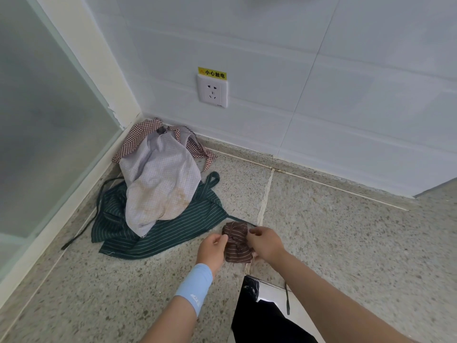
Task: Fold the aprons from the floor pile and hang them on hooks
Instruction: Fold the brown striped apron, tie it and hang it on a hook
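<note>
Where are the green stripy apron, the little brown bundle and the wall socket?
green stripy apron (pixel 173 231): head view, flat striped cloth near its lower edge.
little brown bundle (pixel 236 248): head view, its striped middle.
wall socket (pixel 212 91): head view, white faceplate centre.

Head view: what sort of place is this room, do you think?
Probably a service corner indoors, perhaps near a kitchen: white tiled wall, a wall socket under a yellow warning label, speckled stone floor. The left hand and right hand hold a brown striped apron beside the apron pile.

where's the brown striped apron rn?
Head view, lower centre: the brown striped apron is bundled at floor level, pinched between left hand and right hand, just right of the green striped apron.
</note>
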Tool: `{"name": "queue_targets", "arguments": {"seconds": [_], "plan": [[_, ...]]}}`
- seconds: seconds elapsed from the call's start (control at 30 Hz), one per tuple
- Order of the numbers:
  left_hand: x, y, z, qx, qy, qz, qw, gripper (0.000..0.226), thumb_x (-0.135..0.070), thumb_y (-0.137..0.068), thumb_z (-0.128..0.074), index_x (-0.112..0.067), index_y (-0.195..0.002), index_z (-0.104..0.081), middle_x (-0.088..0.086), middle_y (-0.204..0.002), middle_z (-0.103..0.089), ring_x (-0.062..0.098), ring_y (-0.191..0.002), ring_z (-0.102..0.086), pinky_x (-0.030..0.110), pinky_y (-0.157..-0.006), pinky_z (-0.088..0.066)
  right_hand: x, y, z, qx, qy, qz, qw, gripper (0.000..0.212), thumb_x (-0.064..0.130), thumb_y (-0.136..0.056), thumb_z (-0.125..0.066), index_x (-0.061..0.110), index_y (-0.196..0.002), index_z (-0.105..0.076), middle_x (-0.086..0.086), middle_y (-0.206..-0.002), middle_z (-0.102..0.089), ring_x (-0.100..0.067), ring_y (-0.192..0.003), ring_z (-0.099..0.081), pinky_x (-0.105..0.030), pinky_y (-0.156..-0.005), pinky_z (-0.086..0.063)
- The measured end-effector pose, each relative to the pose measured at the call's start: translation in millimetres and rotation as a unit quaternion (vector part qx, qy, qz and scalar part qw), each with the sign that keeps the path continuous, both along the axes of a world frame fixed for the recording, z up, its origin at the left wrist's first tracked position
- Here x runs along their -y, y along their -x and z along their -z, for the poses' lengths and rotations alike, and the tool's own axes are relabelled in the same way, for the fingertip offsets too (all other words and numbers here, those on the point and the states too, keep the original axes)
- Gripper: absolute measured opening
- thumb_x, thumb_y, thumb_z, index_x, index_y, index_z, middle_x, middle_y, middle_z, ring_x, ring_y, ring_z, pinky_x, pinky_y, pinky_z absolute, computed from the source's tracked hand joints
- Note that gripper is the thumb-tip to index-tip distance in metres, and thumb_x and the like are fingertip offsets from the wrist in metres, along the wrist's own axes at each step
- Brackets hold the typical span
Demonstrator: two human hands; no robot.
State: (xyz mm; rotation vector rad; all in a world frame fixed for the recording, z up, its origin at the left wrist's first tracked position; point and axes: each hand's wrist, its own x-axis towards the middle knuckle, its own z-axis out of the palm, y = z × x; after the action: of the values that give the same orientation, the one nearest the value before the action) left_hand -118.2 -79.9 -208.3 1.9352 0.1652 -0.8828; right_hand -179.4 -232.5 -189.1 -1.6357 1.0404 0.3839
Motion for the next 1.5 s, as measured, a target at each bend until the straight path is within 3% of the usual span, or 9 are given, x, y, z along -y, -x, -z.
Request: {"name": "queue_targets", "arguments": {"seconds": [0.2,0.43,0.53,0.6,0.77,1.0,1.17,1.33,1.5], "plan": [[3,7,-39,0.023,0.099,-0.008,0.995,0.016,-0.026,-0.099,-0.056,-0.021,-0.112,-0.065,-0.003,-0.110,-0.070,0.009,-0.100,-0.066,0.022,-0.081,-0.051,9,-1,-32,0.034,-0.104,0.066,0.992,0.041,0.045,-0.087,-0.072,0.016,-0.112,-0.056,-0.008,-0.099,-0.073,-0.022,-0.075,-0.071,-0.034,-0.063,-0.059],[10,-10,-93,0.083,0.114,0.168,0.976,0.072,-0.020,-0.072,-0.085,-0.032,-0.130,-0.046,-0.013,-0.129,-0.055,0.003,-0.118,-0.054,0.028,-0.103,-0.042,35,9,-85,0.104,-0.216,0.103,0.965,0.046,0.042,-0.092,-0.066,0.002,-0.115,-0.067,-0.013,-0.092,-0.066,-0.028,-0.070,-0.069,-0.036,-0.064,-0.057],[21,-14,-121,0.114,0.113,0.180,0.971,0.067,-0.027,-0.064,-0.087,-0.044,-0.119,-0.052,-0.011,-0.128,-0.057,0.009,-0.119,-0.057,0.038,-0.106,-0.046,41,12,-111,0.101,-0.090,0.054,0.989,0.054,0.055,-0.089,-0.064,0.009,-0.117,-0.063,-0.008,-0.105,-0.065,-0.026,-0.082,-0.067,-0.038,-0.073,-0.054],[27,-13,-141,0.143,0.107,0.202,0.963,0.065,-0.026,-0.064,-0.086,-0.047,-0.116,-0.054,-0.015,-0.128,-0.056,0.011,-0.120,-0.057,0.041,-0.106,-0.047,49,20,-132,0.123,0.082,0.017,0.989,0.058,0.055,-0.087,-0.064,0.017,-0.130,-0.054,-0.005,-0.128,-0.057,-0.025,-0.110,-0.060,-0.037,-0.088,-0.046],[48,-3,-194,0.192,0.139,0.234,0.943,0.063,-0.020,-0.066,-0.085,-0.041,-0.119,-0.058,-0.017,-0.125,-0.058,0.007,-0.118,-0.058,0.042,-0.105,-0.047,69,45,-194,0.303,0.314,-0.127,0.891,0.043,0.023,-0.087,-0.060,0.029,-0.130,-0.059,0.005,-0.141,-0.046,-0.013,-0.136,-0.037,-0.027,-0.109,-0.029],[93,21,-275,0.225,0.220,0.297,0.902,0.058,-0.007,-0.076,-0.081,-0.031,-0.122,-0.055,-0.004,-0.132,-0.056,0.017,-0.105,-0.068,0.039,-0.094,-0.056,95,79,-272,0.381,0.299,-0.097,0.870,0.011,0.019,-0.092,-0.062,0.023,-0.098,-0.070,0.012,-0.115,-0.062,-0.002,-0.109,-0.057,-0.025,-0.094,-0.047],[132,28,-327,0.274,0.239,0.277,0.890,0.056,-0.001,-0.080,-0.074,-0.028,-0.125,-0.054,-0.002,-0.134,-0.053,0.016,-0.102,-0.069,0.038,-0.094,-0.056,122,87,-316,0.416,0.260,0.035,0.870,0.001,0.022,-0.088,-0.072,0.023,-0.087,-0.072,0.005,-0.097,-0.069,-0.015,-0.089,-0.069,-0.043,-0.072,-0.062],[178,31,-385,0.382,0.212,0.296,0.849,0.053,0.002,-0.085,-0.059,-0.020,-0.132,-0.052,0.000,-0.130,-0.052,0.008,-0.104,-0.057,0.010,-0.069,-0.051,149,81,-372,0.441,0.287,0.081,0.846,0.003,0.019,-0.084,-0.077,0.018,-0.083,-0.074,0.001,-0.095,-0.071,-0.020,-0.082,-0.072,-0.039,-0.063,-0.063],[223,13,-443,0.516,0.189,0.264,0.793,0.034,-0.012,-0.087,-0.059,-0.021,-0.119,-0.065,-0.004,-0.123,-0.059,0.010,-0.115,-0.051,0.018,-0.096,-0.042,179,60,-429,0.467,0.288,0.121,0.827,0.011,0.021,-0.085,-0.077,0.012,-0.080,-0.073,-0.009,-0.075,-0.073,-0.034,-0.060,-0.069,-0.040,-0.046,-0.057]]}}
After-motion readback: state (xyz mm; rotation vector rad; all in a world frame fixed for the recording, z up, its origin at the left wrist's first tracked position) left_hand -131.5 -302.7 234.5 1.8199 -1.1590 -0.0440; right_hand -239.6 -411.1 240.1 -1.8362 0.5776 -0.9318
